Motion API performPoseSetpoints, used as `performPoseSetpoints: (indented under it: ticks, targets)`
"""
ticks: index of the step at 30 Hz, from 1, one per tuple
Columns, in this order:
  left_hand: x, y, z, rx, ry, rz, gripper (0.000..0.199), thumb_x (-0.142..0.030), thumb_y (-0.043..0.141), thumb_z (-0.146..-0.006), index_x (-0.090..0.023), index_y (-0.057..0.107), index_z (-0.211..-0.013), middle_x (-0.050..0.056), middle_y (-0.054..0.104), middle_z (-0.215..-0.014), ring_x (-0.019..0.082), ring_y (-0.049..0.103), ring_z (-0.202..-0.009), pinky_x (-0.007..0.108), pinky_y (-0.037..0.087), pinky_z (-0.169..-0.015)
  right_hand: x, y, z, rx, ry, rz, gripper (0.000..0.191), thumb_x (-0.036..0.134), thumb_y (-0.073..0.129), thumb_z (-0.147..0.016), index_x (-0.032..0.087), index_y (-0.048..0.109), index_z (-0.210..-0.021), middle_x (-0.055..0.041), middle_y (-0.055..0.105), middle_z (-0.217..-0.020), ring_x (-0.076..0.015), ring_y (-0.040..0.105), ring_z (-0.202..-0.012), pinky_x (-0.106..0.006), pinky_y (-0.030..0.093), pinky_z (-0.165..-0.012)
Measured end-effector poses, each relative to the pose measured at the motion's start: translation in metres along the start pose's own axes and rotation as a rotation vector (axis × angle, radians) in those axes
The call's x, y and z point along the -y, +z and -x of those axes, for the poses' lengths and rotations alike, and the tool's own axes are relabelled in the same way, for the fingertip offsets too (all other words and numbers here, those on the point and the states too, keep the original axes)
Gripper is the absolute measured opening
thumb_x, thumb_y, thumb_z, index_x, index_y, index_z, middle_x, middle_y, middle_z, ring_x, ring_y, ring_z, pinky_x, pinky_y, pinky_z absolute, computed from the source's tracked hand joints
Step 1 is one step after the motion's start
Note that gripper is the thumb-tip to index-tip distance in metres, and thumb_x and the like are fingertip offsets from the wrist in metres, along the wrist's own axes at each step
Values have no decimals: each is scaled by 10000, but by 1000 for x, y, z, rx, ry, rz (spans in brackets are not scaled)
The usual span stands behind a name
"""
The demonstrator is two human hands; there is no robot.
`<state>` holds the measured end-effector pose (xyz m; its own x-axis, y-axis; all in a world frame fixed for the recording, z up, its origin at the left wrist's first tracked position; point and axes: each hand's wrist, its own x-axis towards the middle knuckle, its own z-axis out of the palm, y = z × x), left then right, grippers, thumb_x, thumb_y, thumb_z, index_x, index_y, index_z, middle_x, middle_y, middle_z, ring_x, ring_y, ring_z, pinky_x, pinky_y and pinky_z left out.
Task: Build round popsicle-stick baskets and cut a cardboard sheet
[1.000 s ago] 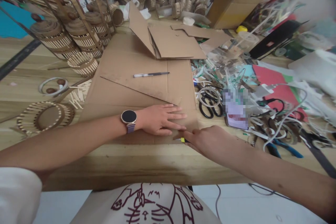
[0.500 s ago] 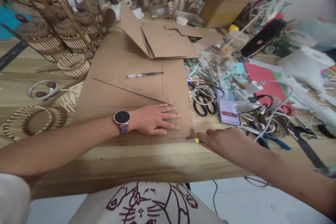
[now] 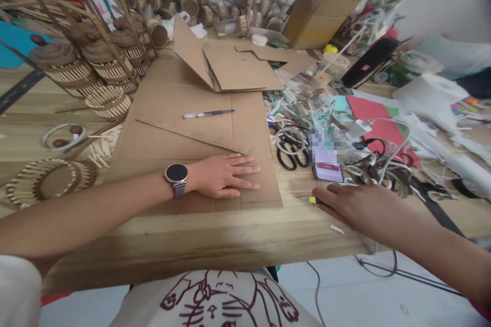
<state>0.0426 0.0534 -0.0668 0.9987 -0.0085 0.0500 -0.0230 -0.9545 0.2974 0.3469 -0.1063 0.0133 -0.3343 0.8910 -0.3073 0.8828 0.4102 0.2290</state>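
My left hand [image 3: 226, 176] lies flat with spread fingers on a big cardboard sheet [image 3: 161, 92], near its front right corner. A long slanting cut or edge runs across the sheet just beyond my fingers. To the right of the sheet, over the wooden table, my right hand [image 3: 345, 204] is closed around a utility knife [image 3: 313, 200] with a yellow part at the front. Its thin blade points left, apart from the cardboard. A pen [image 3: 208, 113] rests on the sheet behind my left hand.
Folded cardboard pieces [image 3: 238, 67] lie on the sheet's far part. Right of it are black-handled scissors [image 3: 292, 153], a phone [image 3: 328, 163], cables and scraps. Slatted wooden containers [image 3: 63, 69] stand at left; an open carton [image 3: 322, 18] is at the back.
My right hand has moved right with the utility knife, away from the sheet's edge. A small white scrap now shows on the table by it. My left hand has stayed on the cardboard.
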Motion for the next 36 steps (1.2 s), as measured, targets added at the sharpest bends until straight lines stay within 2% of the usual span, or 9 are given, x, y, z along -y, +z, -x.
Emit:
performPoseSetpoints:
  ticks: [4,9,13,17,20,27,30,36]
  targets:
    - [0,-1,0,31,-10,-32,473,-429,425,-997,-334,454,-1459,23,283,-1613,276,169,-1508,480,162,-1219,19,-7,-12,82,-36,-19,229,360,444,-1005,207,578,-900,-17,695,-705,-183,659,-559,-264,155,-464]
    - [-1,-1,-1,23,-6,-29,469,-421,446,-991,-331,470,-1450,32,287,-1610,293,186,-1502,499,177,-1214,40,-17,-32,99,-106,-41,224,358,438,-1012,196,582,-952,-27,711,-755,-179,673,-587,-268,148,-461]
    - [-1,-1,0,-4,-11,2,462,-409,474,-980,-337,488,-1436,23,305,-1602,294,208,-1497,512,193,-1209,48,-22,-45,65,-175,-28,186,328,472,-1001,195,595,-1042,-25,712,-739,-167,674,-588,-269,133,-460]
    - [-1,0,0,-23,6,10,461,-401,488,-975,-318,504,-1428,47,327,-1592,308,236,-1487,526,206,-1202,52,-24,-53,83,-207,-3,173,315,517,-984,198,623,-1055,-36,723,-746,-177,688,-603,-262,137,-460]
    - [-1,0,-1,-18,13,-4,464,-399,475,-980,-304,500,-1434,68,332,-1588,314,238,-1486,530,208,-1199,50,-24,-55,87,-229,-18,181,312,520,-984,196,640,-1052,-40,733,-763,-181,698,-621,-250,200,-458]
    - [-1,0,0,-44,14,27,458,-398,482,-974,-317,510,-1424,38,342,-1587,299,244,-1486,517,211,-1204,46,-27,-57,125,-231,-61,212,317,496,-995,192,650,-1071,-46,744,-807,-190,712,-672,-243,286,-483]
    - [0,1,0,-46,12,22,461,-403,478,-975,-321,504,-1428,37,342,-1587,300,239,-1488,523,209,-1203,49,-27,-58,102,-239,-63,214,313,494,-991,187,664,-1029,-47,738,-775,-183,695,-630,-251,282,-476]
    - [-1,1,-1,-22,3,-5,466,-414,465,-980,-325,491,-1437,29,338,-1591,290,224,-1493,501,196,-1211,54,-31,-60,82,-238,-2,185,287,522,-980,200,658,-1070,-43,738,-762,-161,687,-596,-247,219,-459]
